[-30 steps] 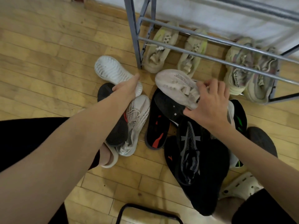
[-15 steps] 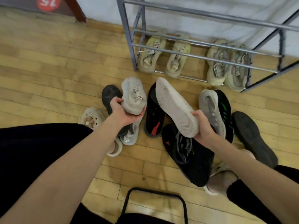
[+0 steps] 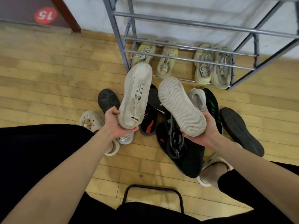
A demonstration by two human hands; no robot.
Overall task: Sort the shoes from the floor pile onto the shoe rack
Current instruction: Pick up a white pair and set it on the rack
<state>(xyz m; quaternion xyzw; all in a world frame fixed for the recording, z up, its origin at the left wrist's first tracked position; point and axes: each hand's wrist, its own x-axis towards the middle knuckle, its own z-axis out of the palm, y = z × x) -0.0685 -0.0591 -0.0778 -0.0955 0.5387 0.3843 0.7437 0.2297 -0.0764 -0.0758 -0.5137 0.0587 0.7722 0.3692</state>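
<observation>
Now raised higher above the pile: left hand [image 3: 115, 122] and right hand [image 3: 204, 132] each gripping a white sneaker's heel; light, soft, best held there

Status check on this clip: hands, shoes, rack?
Left hand grips white sneaker, laces up. Right hand grips its mate, sole up. Two pairs on shoe rack bottom tier; upper rails bare, no obstruction.
</observation>
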